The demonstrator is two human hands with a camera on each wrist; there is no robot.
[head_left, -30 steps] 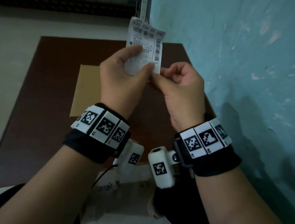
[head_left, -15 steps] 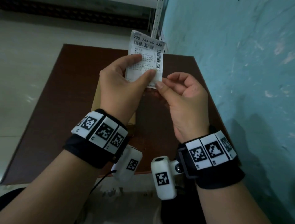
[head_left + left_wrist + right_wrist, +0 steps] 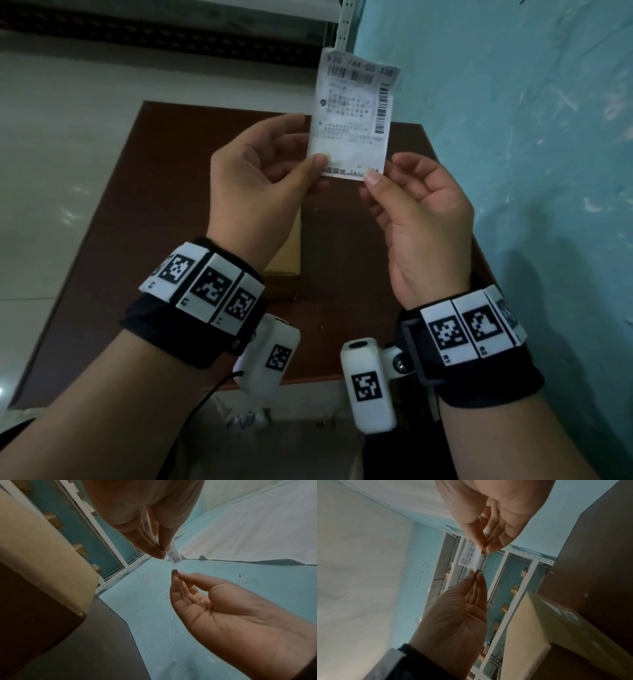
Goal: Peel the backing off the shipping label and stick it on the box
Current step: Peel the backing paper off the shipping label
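The white shipping label (image 3: 354,113), printed with barcodes, stands upright in the air above the table. My left hand (image 3: 318,159) pinches its lower left corner, thumb on the printed face. My right hand (image 3: 376,173) pinches its lower right corner. In the left wrist view the label (image 3: 174,557) is edge-on between the left hand (image 3: 163,551) above and the right hand (image 3: 175,572) below. The right wrist view shows the label (image 3: 469,557) between the right hand (image 3: 483,550) and the left hand (image 3: 476,572). The brown cardboard box (image 3: 284,253) lies on the table, mostly hidden behind my left wrist.
The dark brown table (image 3: 171,205) stands against a teal wall (image 3: 513,137) on the right. A white perforated shelf upright (image 3: 346,24) rises at the back. Pale floor lies to the left of the table.
My left hand has slid from the label's middle down to its lower left corner. The right hand moved right to the lower right corner, so the hands are now apart. The label sits higher.
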